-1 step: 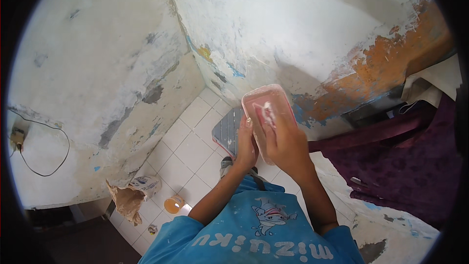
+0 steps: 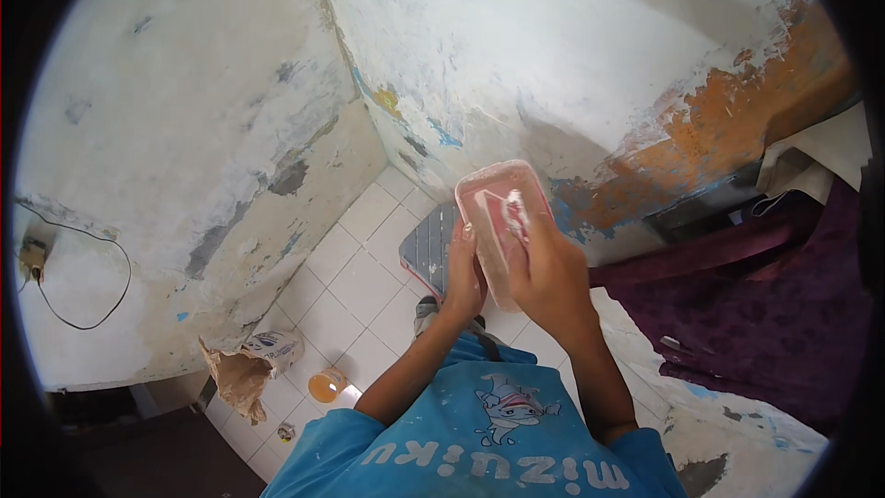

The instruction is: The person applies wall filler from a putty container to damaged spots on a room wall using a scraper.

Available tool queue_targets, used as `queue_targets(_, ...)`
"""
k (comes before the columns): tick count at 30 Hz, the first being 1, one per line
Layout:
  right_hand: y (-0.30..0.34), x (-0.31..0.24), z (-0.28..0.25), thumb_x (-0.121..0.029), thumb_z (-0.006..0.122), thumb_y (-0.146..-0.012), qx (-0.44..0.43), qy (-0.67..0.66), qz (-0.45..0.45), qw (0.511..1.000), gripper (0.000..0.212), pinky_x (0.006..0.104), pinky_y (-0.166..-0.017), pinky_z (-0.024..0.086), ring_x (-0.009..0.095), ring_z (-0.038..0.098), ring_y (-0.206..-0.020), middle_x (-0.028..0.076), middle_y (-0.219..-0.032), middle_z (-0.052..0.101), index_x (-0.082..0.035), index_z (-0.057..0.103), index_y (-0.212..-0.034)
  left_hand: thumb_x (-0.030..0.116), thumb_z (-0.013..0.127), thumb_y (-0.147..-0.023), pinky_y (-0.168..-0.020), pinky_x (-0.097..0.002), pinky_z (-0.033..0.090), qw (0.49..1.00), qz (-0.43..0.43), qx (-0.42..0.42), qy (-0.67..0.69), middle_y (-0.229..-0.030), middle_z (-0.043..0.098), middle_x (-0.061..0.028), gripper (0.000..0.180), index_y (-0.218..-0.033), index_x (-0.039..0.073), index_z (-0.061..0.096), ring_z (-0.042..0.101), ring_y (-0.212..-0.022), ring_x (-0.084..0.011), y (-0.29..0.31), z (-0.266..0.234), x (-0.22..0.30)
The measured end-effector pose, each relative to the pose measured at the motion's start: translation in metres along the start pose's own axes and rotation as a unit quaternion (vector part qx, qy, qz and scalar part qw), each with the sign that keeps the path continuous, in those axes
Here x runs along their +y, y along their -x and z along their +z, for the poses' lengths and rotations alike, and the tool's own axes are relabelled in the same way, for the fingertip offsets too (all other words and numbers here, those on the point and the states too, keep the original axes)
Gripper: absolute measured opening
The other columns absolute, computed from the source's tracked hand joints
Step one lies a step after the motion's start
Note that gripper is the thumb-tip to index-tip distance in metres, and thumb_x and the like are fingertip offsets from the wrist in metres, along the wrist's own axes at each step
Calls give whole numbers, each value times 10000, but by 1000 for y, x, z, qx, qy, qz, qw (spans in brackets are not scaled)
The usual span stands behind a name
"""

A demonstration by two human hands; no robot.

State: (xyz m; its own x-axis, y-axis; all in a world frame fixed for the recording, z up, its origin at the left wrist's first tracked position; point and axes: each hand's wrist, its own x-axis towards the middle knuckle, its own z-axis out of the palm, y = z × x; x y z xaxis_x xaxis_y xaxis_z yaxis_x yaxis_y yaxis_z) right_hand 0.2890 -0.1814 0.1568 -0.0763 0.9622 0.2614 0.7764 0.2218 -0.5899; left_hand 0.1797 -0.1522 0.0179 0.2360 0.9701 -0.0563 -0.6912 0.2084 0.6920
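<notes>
A pink tray [image 2: 499,170] above the tiled floor [image 2: 361,288], by peeling walls [image 2: 194,83].
Head view: left hand [image 2: 467,269] grips the tray's left side; right hand [image 2: 551,278] is over it, grip unclear; bag [image 2: 274,349] near left, purple cloth [image 2: 756,304] right.

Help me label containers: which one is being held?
The pink rectangular tray, held by the left hand; the open paper bag and orange tub are on the floor.

Pale tiled floor [image 2: 361,288];
an open, crumpled paper bag [image 2: 241,382] lies on its side; near it, an orange tub [image 2: 326,386] and a small object [image 2: 286,432].
</notes>
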Motion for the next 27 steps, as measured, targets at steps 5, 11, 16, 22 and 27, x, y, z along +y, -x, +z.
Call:
queue_targets(5,7,21,-2,-87,568,-919,-60,40,21,997,356,536,-788,513,470,648,-906,269,-994,642,45,555,-1249,365,462,-1084,-1129,-349,410,998,6,-7,60,-1460,507,-110,589,-1553,38,319,512,-1334,-191,2,4,-16)
queue_targets(11,17,45,-6,-94,581,-943,-1,-15,37,999,321,511,-791,528,481,649,-945,260,-1002,669,31,572,-1238,363,470,-1081,-1120,-363,426,999,8,7,46,-1460,500,-119,595,-1552,37,311,517,-1329,-203,6,14,-17)
queue_targets(16,17,59,-32,-117,640,-966,38,-197,75,977,242,386,-776,547,328,711,-864,206,-1000,698,19,612,-1164,371,478,-1079,-1113,-372,439,996,-32,5,80,-1462,493,-123,602,-1554,43,306,527,-1318,-208,7,7,-2)
queue_targets(22,15,73,-20,-37,626,-986,54,-421,150,893,180,261,-790,521,69,621,-899,52,-1021,687,29,617,-1154,445,438,-1072,-1074,-407,483,999,-39,27,-13,-1420,539,-158,611,-1511,24,374,573,-1275,-245,9,16,34)
queue_targets(27,12,74,-15,-41,628,-984,48,-366,145,918,188,264,-782,516,80,620,-888,60,-1018,687,27,619,-1159,515,417,-1062,-1034,-419,520,997,-2,25,-70,-1373,581,-193,653,-1459,-3,444,613,-1234,-267,2,-2,52)
